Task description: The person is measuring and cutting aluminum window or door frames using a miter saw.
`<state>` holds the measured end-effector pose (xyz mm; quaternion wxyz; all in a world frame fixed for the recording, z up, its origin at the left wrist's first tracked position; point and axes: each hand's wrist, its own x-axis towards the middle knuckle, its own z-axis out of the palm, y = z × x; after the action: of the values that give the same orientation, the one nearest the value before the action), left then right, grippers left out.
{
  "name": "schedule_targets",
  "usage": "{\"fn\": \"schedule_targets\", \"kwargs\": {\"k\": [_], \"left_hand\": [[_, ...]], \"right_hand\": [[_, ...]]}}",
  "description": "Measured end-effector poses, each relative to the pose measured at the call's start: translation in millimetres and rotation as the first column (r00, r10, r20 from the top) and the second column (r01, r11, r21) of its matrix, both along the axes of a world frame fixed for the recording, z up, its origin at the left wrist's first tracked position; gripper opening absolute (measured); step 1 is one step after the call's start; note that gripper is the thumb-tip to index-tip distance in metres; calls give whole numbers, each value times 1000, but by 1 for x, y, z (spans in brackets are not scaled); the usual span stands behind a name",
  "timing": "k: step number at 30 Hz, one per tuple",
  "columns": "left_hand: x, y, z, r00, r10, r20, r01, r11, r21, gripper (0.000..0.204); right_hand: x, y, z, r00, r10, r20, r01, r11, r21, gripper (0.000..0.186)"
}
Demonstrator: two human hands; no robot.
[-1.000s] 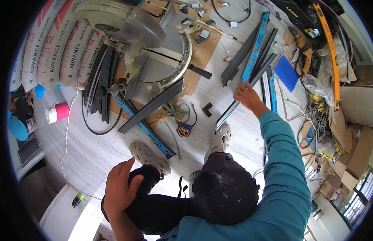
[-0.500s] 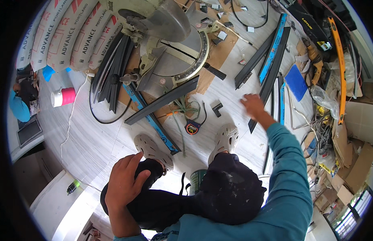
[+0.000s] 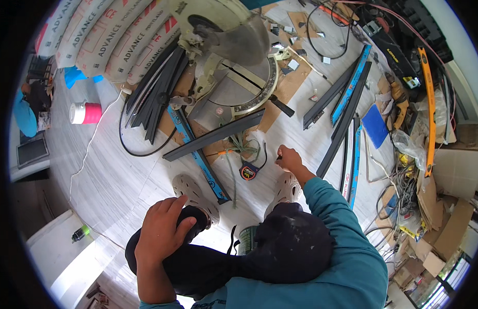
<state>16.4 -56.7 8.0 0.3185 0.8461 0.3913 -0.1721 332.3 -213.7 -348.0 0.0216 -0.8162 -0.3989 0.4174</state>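
My right hand [image 3: 290, 159] is low over the floor ahead of my right shoe, its fingers closed on a small black L-shaped corner piece [image 3: 278, 157], mostly hidden by the fingers. My left hand [image 3: 164, 226] rests on my left knee with fingers stretched out, holding nothing. Left of the right hand lies a tape measure [image 3: 248, 171] beside a bundle of green strands [image 3: 243, 146]. A dark grey profile [image 3: 216, 135] crosses over a blue-filmed profile [image 3: 202, 164] on the floor between the saw and my feet.
A miter saw [image 3: 234, 87] stands ahead on cardboard. More profiles [image 3: 347, 103] lie to the right, near a blue sheet [image 3: 376, 126], a drill [image 3: 400, 105] and an orange level [image 3: 427, 110]. Sacks [image 3: 118, 44], black strips [image 3: 159, 92] and a pink-white jug [image 3: 85, 113] are at left.
My right hand has moved left and nearer, from beside the right-hand profiles, and has taken hold of the black corner piece. My left hand stays on the knee. The view has shifted slightly.
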Motion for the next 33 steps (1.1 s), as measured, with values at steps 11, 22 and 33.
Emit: {"fn": "schedule_targets", "kwargs": {"k": [11,22,33], "left_hand": [[-26,-11,10,980,-14,197,-2,997,80,39],[-47,-75,1,883,-460,91,469,869,-155,46],[-57,-71,11,880,-431,198,422,902,87,45]], "right_hand": [[-3,48,22,970,-144,-196,204,920,335,55],[31,4,188,986,162,-32,-152,968,200,49],[-14,82,338,909,320,265,-396,862,315,48]]}}
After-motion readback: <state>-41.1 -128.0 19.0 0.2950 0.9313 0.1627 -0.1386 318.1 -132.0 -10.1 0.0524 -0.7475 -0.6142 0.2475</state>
